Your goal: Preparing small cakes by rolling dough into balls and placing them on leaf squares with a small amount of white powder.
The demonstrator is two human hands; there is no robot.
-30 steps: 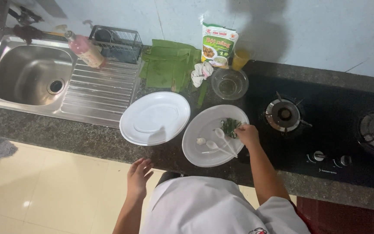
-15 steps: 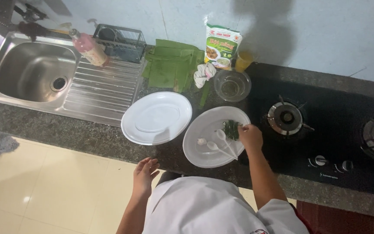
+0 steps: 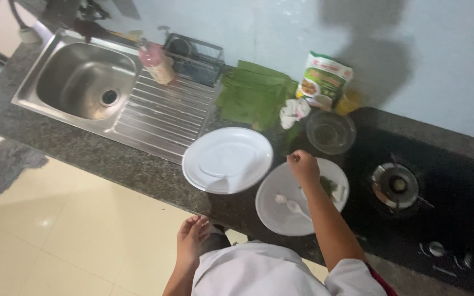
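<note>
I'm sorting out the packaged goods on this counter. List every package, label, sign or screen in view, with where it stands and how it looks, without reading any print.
Food packet: upright against the wall behind the glass bowl, right of the folded green leaves; flat pouch, green and white with a food picture.
Bottle: on the drainboard beside the sink; pinkish, pale label.
No signs or screens.

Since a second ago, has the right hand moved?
Yes. The right hand has shifted from the greens toward the plate's far-left rim, nearer the glass bowl.
</note>
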